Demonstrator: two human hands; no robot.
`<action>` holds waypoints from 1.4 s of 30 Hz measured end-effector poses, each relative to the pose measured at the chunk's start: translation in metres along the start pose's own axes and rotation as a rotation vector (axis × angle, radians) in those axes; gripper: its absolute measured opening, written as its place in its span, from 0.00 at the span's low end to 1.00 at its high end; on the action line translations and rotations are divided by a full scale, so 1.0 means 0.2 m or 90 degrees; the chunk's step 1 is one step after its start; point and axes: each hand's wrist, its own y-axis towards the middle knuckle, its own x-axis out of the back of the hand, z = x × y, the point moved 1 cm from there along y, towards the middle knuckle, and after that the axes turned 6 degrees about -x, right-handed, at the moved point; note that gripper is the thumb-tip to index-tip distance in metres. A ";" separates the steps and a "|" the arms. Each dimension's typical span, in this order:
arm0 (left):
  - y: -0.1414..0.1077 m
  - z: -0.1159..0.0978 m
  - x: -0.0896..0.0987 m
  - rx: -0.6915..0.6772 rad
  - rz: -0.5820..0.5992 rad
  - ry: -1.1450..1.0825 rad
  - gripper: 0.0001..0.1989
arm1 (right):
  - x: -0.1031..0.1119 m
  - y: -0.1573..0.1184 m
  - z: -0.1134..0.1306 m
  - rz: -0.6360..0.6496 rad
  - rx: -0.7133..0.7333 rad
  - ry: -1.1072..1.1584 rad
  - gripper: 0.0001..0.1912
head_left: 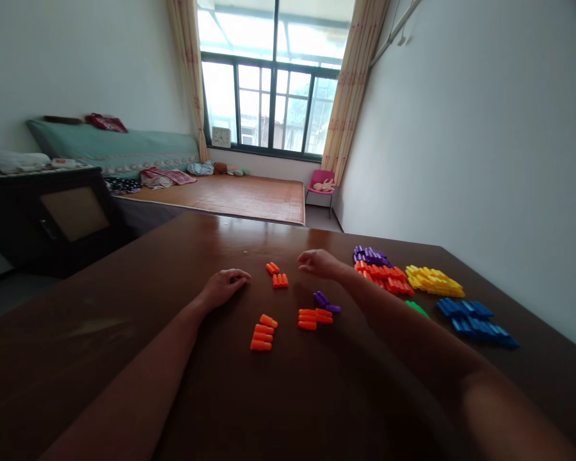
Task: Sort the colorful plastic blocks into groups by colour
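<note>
My left hand [225, 285] rests on the table, fingers loosely extended to the right, with nothing visible in it. Just beyond its fingertips lie two small groups of orange bullet-shaped plastic pieces [280, 281]. My right hand [320, 263] is over the table to the right of these, its fingers bent and apart from the thumb; no held piece shows. Closer to me are a slanting row of orange pieces [262, 337] and another orange cluster [312, 316]. Purple pieces [321, 298] lie just beyond that cluster, near my right forearm.
On the right of the brown table [211, 397] are piles of purple pieces [370, 255], orange pieces [386, 276], yellow pieces [434, 282] and blue pieces [477, 318]. Green pieces [416, 308] are partly behind my right forearm. A bed [249, 195] and pink chair [322, 179] stand beyond.
</note>
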 end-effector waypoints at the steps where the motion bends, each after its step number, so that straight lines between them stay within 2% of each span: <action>1: 0.00 -0.01 0.00 -0.006 0.003 0.000 0.20 | -0.05 0.01 0.10 0.011 0.028 0.013 0.16; 3: -0.01 -0.02 0.01 -0.016 0.007 0.000 0.20 | -0.14 0.01 0.23 0.018 0.071 0.026 0.16; 5: -0.01 -0.02 0.01 -0.017 0.009 0.003 0.20 | -0.18 0.00 0.29 0.026 0.083 0.050 0.15; 8: 0.00 0.00 0.00 -0.004 0.008 0.011 0.20 | -0.20 -0.05 0.30 0.040 0.047 0.108 0.16; 12: 0.01 0.02 -0.01 0.001 0.014 0.011 0.21 | -0.17 -0.14 0.22 0.020 0.017 0.094 0.18; 14: 0.01 0.02 0.00 -0.005 0.015 0.011 0.21 | -0.12 -0.20 0.13 -0.020 0.004 0.052 0.17; 16: 0.00 0.02 0.00 -0.009 0.016 0.016 0.21 | -0.02 -0.28 -0.02 -0.070 -0.032 0.030 0.17; 21: 0.01 0.01 0.01 -0.005 0.018 0.032 0.21 | 0.25 -0.60 -0.49 -0.155 -0.195 -0.010 0.15; 24: 0.02 0.01 0.00 0.011 0.014 0.044 0.22 | 0.28 -0.74 -0.69 -0.137 -0.288 -0.067 0.15; 27: 0.02 0.01 0.00 0.015 0.013 0.048 0.22 | 0.21 -0.77 -0.76 -0.105 -0.294 -0.093 0.15; 31: 0.01 0.02 0.00 0.005 0.010 0.037 0.22 | 0.14 -0.74 -0.75 -0.118 -0.257 -0.097 0.12; 36: -0.01 -0.01 0.00 -0.011 0.000 0.034 0.21 | 0.14 -0.74 -0.70 -0.153 -0.251 -0.147 0.07; 39: -0.01 -0.02 0.00 -0.008 0.002 0.041 0.20 | 0.14 -0.70 -0.52 -0.195 -0.213 -0.106 0.08; 42: -0.01 -0.02 -0.01 -0.010 -0.001 0.052 0.20 | 0.08 -0.62 -0.17 -0.146 -0.069 0.041 0.10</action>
